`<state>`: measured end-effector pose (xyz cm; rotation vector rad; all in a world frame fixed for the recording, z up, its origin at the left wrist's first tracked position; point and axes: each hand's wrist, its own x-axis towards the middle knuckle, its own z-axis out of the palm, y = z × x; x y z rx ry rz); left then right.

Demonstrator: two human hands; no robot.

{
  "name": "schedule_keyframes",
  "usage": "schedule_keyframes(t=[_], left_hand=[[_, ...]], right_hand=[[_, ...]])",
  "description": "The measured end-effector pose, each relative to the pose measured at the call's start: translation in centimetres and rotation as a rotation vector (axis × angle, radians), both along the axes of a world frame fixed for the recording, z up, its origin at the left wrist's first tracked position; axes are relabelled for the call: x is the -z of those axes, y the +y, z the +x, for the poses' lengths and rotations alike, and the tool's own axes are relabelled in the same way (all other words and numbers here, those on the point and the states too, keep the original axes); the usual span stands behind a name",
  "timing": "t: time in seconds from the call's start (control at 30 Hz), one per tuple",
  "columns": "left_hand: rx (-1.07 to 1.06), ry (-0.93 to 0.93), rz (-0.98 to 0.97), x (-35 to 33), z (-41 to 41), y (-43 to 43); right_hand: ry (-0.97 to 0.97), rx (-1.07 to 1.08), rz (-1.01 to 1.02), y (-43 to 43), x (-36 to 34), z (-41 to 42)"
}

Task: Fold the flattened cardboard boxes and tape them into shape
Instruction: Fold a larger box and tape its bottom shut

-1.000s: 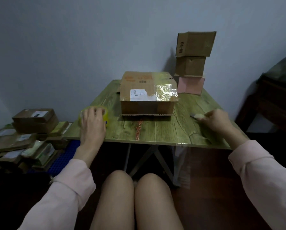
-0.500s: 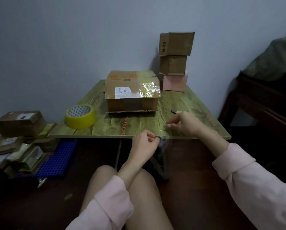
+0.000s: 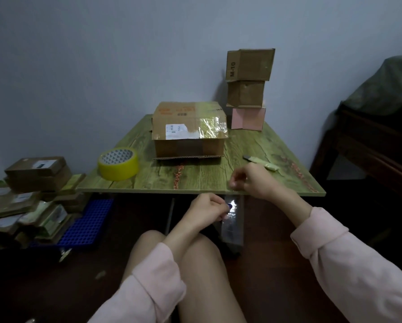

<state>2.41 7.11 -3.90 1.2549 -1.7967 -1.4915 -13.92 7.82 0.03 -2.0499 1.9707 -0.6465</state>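
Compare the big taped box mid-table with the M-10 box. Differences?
The big taped box sits on the table; the M-10 box tops a three-box stack. The big taped box is wide and low, the M-10 box nearer a cube. The big taped box has a white label and glossy tape; the M-10 box shows a printed code, no label. Both are brown cardboard.

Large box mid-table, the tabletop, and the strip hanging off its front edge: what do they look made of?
The large box: brown corrugated cardboard, matte; fluting shows along its bottom flap edge, and glossy clear tape covers the top. The tabletop: likely laminate with printed greenish wood grain, judging by its thin flat edge. The tape strip: clear glossy plastic film, see-through with glints.
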Motion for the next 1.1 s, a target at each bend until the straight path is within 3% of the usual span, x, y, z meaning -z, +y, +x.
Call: schedule_keyframes(t=[0.2, 0.3, 0.37, 0.47, 0.53, 0.57, 0.63, 0.8, 1.1], left_hand=[[0.012, 0.12, -0.079, -4.9, 2.7, -1.7], [-0.109, 0.043, -0.338, -6.3, 3.5, -3.9], [-0.131, -0.18, -0.686, -7.2, 3.8, -5.5], [-0.07, -0.71, -1.22, -7.2, 3.6, -8.7], [-0.04, -1.006, -1.385, -6.6, 3.2, -11.4], [-0.031, -1.068, -1.44, -6.3, 3.0, -12.7], [0.022, -1.063, -1.533, -6.1, 2.6, -15.0], [0.218, -0.833, -1.706, -5.2, 2.2, -18.1], [0.239, -0.786, -1.687, -8.8, 3.3, -20.1]], right_hand=[[-0.241, 0.004, -0.356, 0.7, -8.9, -0.8], [-0.266, 0.014, -0.364, 0.7, -12.0, -1.8], [-0.29, 0.035, -0.362, 0.2, -12.1, -2.4], [-0.367, 0.037, -0.421, -0.8, -11.9, -3.3], [-0.439, 0.025, -0.459, -2.0, -12.1, -4.2], [-0.467, 0.02, -0.478, -2.8, -12.2, -4.7], [-0.541, 0.023, -0.523, -4.6, -12.8, -5.8], [-0.668, 0.104, -0.616, -9.0, -14.1, -8.1], [-0.714, 0.152, -0.689, -10.8, -16.5, -8.1]])
